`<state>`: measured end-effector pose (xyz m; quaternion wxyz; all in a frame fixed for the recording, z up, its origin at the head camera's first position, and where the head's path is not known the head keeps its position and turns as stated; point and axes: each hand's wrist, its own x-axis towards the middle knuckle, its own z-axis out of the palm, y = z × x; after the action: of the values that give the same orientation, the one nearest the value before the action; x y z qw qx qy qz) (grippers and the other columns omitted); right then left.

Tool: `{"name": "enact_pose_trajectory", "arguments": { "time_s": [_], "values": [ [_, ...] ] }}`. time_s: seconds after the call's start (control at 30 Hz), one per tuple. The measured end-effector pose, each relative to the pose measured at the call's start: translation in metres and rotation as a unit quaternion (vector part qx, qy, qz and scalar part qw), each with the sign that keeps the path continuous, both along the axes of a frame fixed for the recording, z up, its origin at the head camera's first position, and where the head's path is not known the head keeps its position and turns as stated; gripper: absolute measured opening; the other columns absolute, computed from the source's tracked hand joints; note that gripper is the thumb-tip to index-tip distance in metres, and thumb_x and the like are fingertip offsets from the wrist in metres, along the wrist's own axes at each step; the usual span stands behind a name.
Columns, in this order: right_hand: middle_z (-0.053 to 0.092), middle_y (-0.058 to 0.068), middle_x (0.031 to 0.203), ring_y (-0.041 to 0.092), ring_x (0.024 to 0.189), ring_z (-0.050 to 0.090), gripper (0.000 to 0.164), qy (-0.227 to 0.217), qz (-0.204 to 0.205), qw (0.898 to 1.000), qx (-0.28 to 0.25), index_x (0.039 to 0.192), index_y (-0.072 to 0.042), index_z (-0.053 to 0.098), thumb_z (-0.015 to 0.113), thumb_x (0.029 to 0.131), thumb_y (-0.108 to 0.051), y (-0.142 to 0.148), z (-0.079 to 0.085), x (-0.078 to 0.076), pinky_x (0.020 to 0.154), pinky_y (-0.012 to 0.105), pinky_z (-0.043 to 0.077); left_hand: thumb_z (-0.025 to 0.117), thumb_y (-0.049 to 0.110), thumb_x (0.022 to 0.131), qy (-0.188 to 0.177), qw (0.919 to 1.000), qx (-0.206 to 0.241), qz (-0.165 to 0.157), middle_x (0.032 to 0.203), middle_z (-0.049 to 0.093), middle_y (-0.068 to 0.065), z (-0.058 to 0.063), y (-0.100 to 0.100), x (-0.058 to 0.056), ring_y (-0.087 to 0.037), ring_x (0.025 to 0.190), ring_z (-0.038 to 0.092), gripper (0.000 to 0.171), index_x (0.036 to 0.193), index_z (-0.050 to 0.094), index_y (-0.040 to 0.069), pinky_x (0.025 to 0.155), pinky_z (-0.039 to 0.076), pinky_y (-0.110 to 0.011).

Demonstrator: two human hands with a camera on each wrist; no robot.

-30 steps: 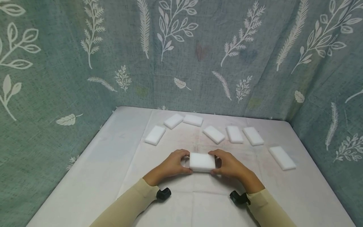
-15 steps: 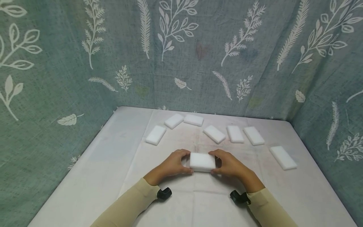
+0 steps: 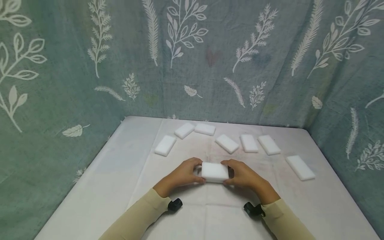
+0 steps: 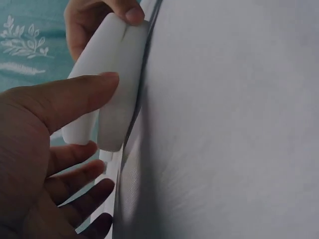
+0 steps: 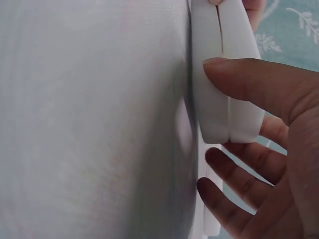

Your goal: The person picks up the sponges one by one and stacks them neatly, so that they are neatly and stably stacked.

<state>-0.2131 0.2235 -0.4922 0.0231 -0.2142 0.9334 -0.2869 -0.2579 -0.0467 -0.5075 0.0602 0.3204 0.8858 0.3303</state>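
Two white sponge blocks lie stacked flat, one on the other, on the table in front of me. In the head view the upper sponge hides most of the lower one. Both wrist views show the seam between the upper block and the lower sponge. My left hand grips the stack at its left end, thumb on the near side and fingers on the far side. At the right end my right hand holds it the same way, its thumb lying across the seam.
Several more white sponges lie scattered behind the hands, among them a far-left sponge, a middle sponge and a far-right sponge. A white cloth covers the table. A green leaf-patterned curtain hangs around its back and sides.
Both hands keep their hold on the stacked sponges, which stay in place. Only the head view has tilted slightly.
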Motion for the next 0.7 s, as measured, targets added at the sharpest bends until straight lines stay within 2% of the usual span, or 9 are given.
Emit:
{"name": "enact_pose_trajectory", "arguments": {
  "time_s": [0.3,0.5,0.7],
  "values": [
    [0.058,0.004,0.129,0.02,0.117,0.054,0.075,-0.006,-0.005,1.0,0.014,0.135,-0.009,0.056,0.089,0.07,-0.025,0.0005,-0.0025,-0.0019,0.098,0.04,0.045,0.088,0.039,0.068,-0.001,0.9995,-0.033,-0.002,0.128,0.058,-0.005,-0.0002,0.0005,-0.0015,-0.023,0.122,0.05,0.063,0.117,0.063,0.01,0.104,0.039,-0.038],
    [0.059,0.002,0.129,0.018,0.116,0.054,0.077,-0.008,-0.014,1.0,0.014,0.135,-0.01,0.056,0.09,0.069,-0.026,0.0024,0.0001,-0.0031,0.098,0.039,0.044,0.088,0.042,0.068,0.009,0.9996,-0.028,-0.006,0.127,0.059,-0.005,-0.0028,0.0031,-0.0062,-0.025,0.122,0.049,0.064,0.117,0.063,0.01,0.104,0.039,-0.04],
    [0.06,0.002,0.127,0.018,0.115,0.055,0.077,-0.002,-0.014,1.0,0.017,0.134,-0.01,0.057,0.091,0.067,-0.029,0.0033,-0.0005,-0.0032,0.097,0.039,0.045,0.086,0.05,0.067,-0.015,0.9995,-0.027,-0.004,0.13,0.057,-0.003,-0.0028,0.0027,-0.0077,-0.023,0.124,0.047,0.076,0.126,0.059,0.011,0.105,0.038,-0.04]
  ]
}}
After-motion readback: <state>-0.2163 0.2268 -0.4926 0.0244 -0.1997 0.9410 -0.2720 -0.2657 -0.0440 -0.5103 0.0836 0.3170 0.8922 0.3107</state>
